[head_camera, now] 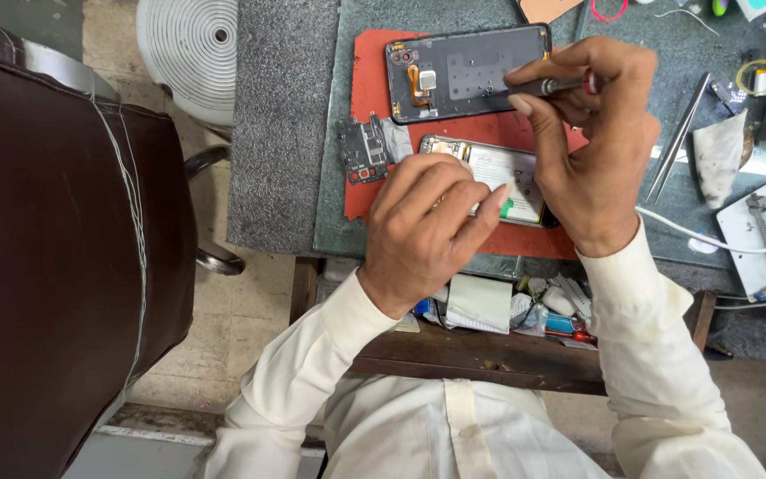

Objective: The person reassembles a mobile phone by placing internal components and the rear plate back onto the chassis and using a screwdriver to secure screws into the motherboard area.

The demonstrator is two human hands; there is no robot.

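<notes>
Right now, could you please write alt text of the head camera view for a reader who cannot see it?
A person's right hand holds a small screwdriver over a dark phone back cover, while the left hand rests on an opened phone. Both lie on a red mat, beside a removed circuit board.

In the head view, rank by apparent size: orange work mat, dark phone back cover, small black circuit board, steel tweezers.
1. Orange work mat
2. Dark phone back cover
3. Small black circuit board and steel tweezers: unsure, since one is long and thin, the other short and wide.
</notes>
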